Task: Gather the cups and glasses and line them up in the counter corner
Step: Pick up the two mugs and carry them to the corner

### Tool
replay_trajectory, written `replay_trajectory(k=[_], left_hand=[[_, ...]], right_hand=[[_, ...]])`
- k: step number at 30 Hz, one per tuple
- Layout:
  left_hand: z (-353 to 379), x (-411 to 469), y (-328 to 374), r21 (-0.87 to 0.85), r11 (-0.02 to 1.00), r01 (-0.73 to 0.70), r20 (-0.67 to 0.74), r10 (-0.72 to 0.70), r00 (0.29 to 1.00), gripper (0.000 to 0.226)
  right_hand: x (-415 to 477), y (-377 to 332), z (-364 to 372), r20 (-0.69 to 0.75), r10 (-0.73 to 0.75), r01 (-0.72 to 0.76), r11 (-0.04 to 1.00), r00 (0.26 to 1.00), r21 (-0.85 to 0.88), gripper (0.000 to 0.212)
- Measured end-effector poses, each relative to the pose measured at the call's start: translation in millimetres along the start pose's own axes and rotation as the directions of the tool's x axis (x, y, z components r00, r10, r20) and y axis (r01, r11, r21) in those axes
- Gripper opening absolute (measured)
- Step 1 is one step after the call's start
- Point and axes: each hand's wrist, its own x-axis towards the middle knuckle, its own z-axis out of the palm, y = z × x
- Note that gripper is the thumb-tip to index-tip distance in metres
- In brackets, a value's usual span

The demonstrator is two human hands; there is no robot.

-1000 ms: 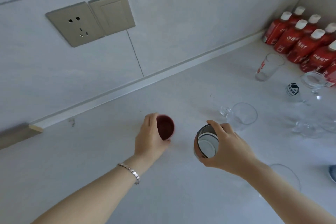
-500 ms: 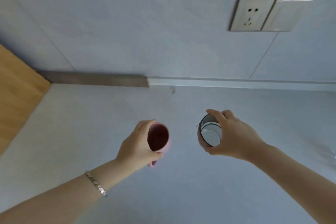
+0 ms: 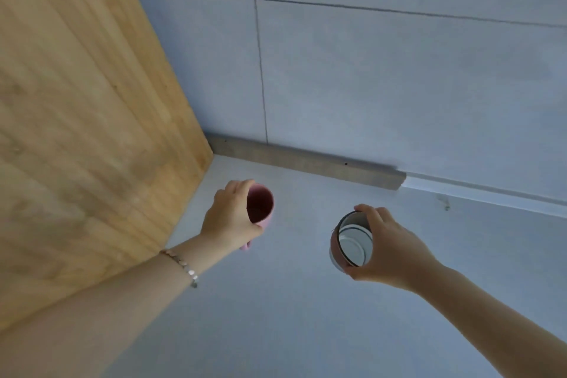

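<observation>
My left hand (image 3: 228, 219) grips a pink cup (image 3: 260, 205) by its side, above the pale counter (image 3: 291, 316) and close to the wooden side panel (image 3: 76, 132). My right hand (image 3: 388, 250) holds a pink-sided cup with a white inside and dark rim (image 3: 352, 242), fingers over its rim and base, its mouth tipped towards me. Both cups are in the air a short way in front of the counter corner (image 3: 214, 158). The two cups are about a hand's width apart.
A grey strip (image 3: 306, 163) runs along the foot of the tiled back wall (image 3: 368, 70) from the corner to the right. The wooden panel closes the left side. A small dark mark (image 3: 446, 204) shows on the counter at the right.
The view has swung left from the bottles and glasses to the corner with the wooden panel. Both hands carried their cups along, the left one now near the panel.
</observation>
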Motion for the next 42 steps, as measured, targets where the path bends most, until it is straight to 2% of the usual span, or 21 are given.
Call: replay_trajectory(k=[4, 9, 13, 18, 22, 26, 30, 32, 34, 36, 37, 40, 42], left_hand=[[-27.5, 63.7, -43.2, 0.018, 0.999, 0.036, -0.030, -0.035, 0.999, 0.075], [-43.3, 119.1, -72.3, 0.052, 0.997, 0.049, 0.031, -0.051, 0.998, 0.074], [-40.0, 149.1, -93.2, 0.003, 0.998, 0.063, 0.043, -0.063, 0.997, 0.070], [-29.9, 170.5, -114.7, -0.039, 0.996, 0.086, 0.107, -0.082, 0.991, 0.075], [-27.2, 185.5, -125.9, -0.040, 0.998, 0.046, 0.153, -0.039, 0.987, 0.078], [-23.8, 189.4, -130.1, 0.032, 0.999, 0.005, 0.159, -0.010, 0.987, 0.086], [-22.3, 173.6, -119.8, 0.270, 0.954, -0.130, 0.086, 0.111, 0.990, 0.083], [-19.1, 160.0, -115.1, 0.352, 0.906, -0.234, 0.030, 0.239, 0.971, 0.083], [-17.0, 141.9, -107.5, 0.443, 0.860, -0.255, 0.009, 0.280, 0.960, 0.084], [-13.0, 119.3, -95.2, 0.463, 0.846, -0.264, 0.039, 0.278, 0.960, 0.073], [-12.1, 106.1, -83.4, 0.466, 0.836, -0.292, 0.082, 0.287, 0.954, 0.060], [-7.2, 68.6, -33.3, 0.423, 0.850, -0.313, 0.270, 0.211, 0.939, 0.017], [3.7, 50.0, 7.7, 0.415, 0.823, -0.389, 0.398, 0.220, 0.890, 0.010]], right_hand=[[44.0, -39.5, 23.9, -0.016, 0.009, -0.009, 0.999, 1.000, 0.038, 0.098], [101.3, -83.2, 43.6, -0.067, 0.045, -0.037, 0.994, 0.997, 0.106, 0.098], [157.6, -117.0, 48.1, -0.121, 0.056, -0.038, 0.988, 0.991, 0.147, 0.100], [216.0, -147.8, 47.8, -0.074, 0.047, -0.041, 0.995, 0.996, 0.087, 0.094], [239.3, -154.9, 59.7, -0.019, 0.063, -0.062, 0.996, 0.998, 0.062, 0.097], [248.8, -161.2, 67.4, -0.078, 0.065, -0.051, 0.985, 0.995, 0.165, 0.104], [240.8, -163.5, 71.6, -0.079, 0.104, -0.075, 0.949, 0.991, 0.307, 0.110], [226.2, -151.9, 71.3, -0.043, 0.153, -0.133, 0.942, 0.987, 0.307, 0.096], [202.8, -131.9, 68.5, 0.084, 0.154, -0.167, 0.969, 0.985, 0.180, 0.069], [174.4, -104.8, 66.8, 0.205, 0.164, -0.186, 0.978, 0.965, 0.095, 0.059], [159.3, -90.4, 64.9, 0.253, 0.171, -0.195, 0.978, 0.952, 0.073, 0.058], [112.7, -45.1, 55.7, 0.352, 0.185, -0.187, 0.982, 0.917, -0.029, 0.057], [77.8, -11.8, 44.8, 0.366, 0.227, -0.216, 0.974, 0.903, -0.071, 0.054]])
